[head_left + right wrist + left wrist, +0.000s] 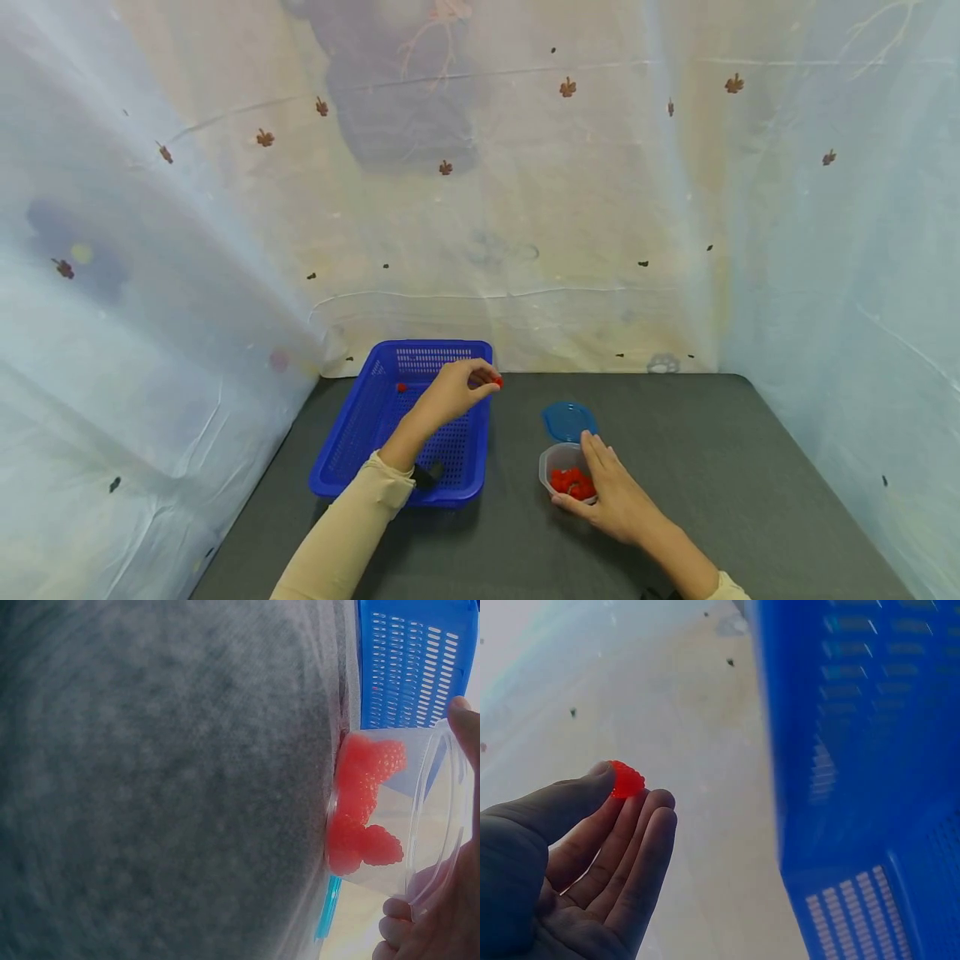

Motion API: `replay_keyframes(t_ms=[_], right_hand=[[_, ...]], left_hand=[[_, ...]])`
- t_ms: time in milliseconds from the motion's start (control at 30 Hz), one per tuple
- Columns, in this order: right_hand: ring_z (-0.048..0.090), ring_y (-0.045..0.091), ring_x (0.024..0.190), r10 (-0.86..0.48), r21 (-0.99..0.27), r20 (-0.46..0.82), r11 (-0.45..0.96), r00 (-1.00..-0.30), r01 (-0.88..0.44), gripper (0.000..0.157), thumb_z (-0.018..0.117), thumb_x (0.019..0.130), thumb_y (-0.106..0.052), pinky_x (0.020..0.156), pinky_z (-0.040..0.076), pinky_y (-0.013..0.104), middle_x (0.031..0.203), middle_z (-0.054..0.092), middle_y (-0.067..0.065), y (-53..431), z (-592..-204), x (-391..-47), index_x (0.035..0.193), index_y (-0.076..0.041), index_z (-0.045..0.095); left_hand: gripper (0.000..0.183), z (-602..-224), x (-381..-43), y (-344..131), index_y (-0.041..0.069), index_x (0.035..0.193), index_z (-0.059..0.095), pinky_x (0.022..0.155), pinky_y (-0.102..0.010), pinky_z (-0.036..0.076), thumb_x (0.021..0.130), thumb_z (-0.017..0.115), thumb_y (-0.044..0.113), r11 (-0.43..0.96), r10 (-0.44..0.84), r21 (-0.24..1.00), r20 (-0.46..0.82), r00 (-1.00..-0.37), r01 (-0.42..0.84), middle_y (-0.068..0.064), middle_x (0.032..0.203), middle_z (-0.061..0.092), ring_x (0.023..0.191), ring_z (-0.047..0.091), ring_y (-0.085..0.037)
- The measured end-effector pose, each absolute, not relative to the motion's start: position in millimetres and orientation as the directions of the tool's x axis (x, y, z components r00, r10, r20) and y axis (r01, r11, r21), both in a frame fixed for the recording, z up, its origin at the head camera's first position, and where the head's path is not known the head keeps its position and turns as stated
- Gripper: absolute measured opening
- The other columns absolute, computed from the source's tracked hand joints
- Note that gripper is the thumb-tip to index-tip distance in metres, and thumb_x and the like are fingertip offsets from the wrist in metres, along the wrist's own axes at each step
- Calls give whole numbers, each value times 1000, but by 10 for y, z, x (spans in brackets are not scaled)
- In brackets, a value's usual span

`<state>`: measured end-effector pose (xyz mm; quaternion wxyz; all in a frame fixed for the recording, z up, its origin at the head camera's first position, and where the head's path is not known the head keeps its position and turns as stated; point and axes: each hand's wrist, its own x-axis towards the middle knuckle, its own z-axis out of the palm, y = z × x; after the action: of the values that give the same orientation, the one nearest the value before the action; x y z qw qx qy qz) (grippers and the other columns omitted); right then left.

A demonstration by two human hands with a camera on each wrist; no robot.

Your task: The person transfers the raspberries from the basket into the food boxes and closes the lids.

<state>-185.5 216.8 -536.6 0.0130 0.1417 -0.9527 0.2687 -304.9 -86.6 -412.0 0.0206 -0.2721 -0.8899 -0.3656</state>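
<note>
My left hand [455,390] is over the right side of the blue basket [324,473], near its far right corner. Between thumb and fingertips it pinches a red raspberry [628,780]. One more raspberry [402,387] lies inside the basket toward its far end. On the table, my right hand [617,497] holds a clear plastic container [551,458] by its rim, thumb on the near side and fingers across the far right side. Several raspberries [360,799] sit at the container's bottom.
A blue lid [567,421] lies just beyond the container. The dark grey table [720,467] runs back to a pale hanging sheet [510,208] with small leaf prints, which also encloses both sides.
</note>
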Motion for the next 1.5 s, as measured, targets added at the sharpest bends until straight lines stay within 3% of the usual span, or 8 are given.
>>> replay_keyframes(t_ms=[433, 800, 1267, 1500], right_hand=[[23, 49, 160, -266, -512, 130, 807, -955, -294, 121, 68, 92, -77, 127, 21, 66, 175, 22, 26, 2166, -5378, -1856, 169, 3, 19], [21, 49, 161, -268, -517, 105, 808, -958, -283, 124, 63, 90, -82, 126, 22, 66, 176, 19, 23, 2183, -5381, -1867, 170, 1, 17], [21, 46, 161, -281, -518, 136, 797, -950, -310, 120, 66, 93, -76, 126, 22, 64, 175, 21, 25, 2183, -5390, -1851, 169, 4, 18], [20, 46, 161, -283, -518, 115, 801, -952, -300, 119, 65, 94, -76, 126, 23, 65, 176, 19, 24, 2183, -5358, -1854, 170, 2, 15]], left_hand=[[13, -4150, -2695, -487, 13, 116, 76, 91, -28, 60, 104, 74, 18, 516, 566, 641, 243, -788, 568, 2, 107, 76, 98, 72, -10], [15, -4354, -2440, -148, 11, 116, 76, 89, -19, 58, 103, 75, 18, 499, 630, 611, 232, -741, 615, 2, 106, 77, 95, 71, -3], [20, -4661, -2411, 6, 8, 117, 77, 86, -17, 57, 101, 78, 20, 500, 632, 654, 172, -756, 567, 5, 104, 76, 92, 68, 1], [19, -4603, -2420, -38, 10, 117, 77, 90, -20, 58, 102, 76, 21, 502, 618, 650, 192, -762, 570, 5, 106, 76, 95, 69, 0]])
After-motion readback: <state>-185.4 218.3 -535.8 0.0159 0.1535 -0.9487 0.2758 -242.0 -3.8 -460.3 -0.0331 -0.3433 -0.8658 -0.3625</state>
